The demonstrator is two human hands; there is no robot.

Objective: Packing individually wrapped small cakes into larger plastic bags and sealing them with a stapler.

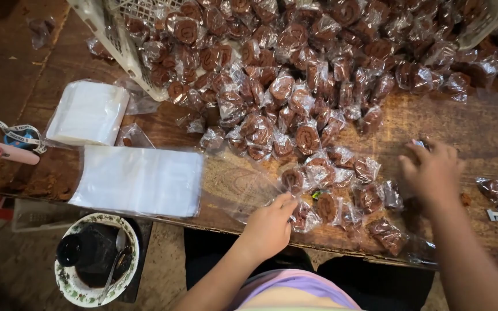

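Wrapped brown rolls [295, 92], each sealed in its own small clear wrapper, lie heaped over the far part of the wooden table [491, 132], spilling from a tipped white crate [116, 40] and thinning to a loose scatter near the front edge, just in front of the person. The left hand [269, 224] rests at that edge with its fingers curled down onto a large clear bag [243, 184] lying flat on the wood, fingertips touching one of the nearest rolls; whether it actually pinches the bag or only presses on it I cannot tell. The right hand [433, 170] hovers palm down over the scatter, fingers spread and blurred, with something small and shiny at its fingertips; I cannot tell if it grips that. Risks, as I judge them: the rolls nearest the edge [387, 233] could be nudged off the table by either forearm, and the slippery bag could slide under the left hand and drag rolls with it. A stack of flat clear bags [139, 181] overhangs the edge at the left and might slip down toward the patterned dish [67, 288] below. A second stack of bags [87, 112] and a pink tool [4, 151] lie well apart.
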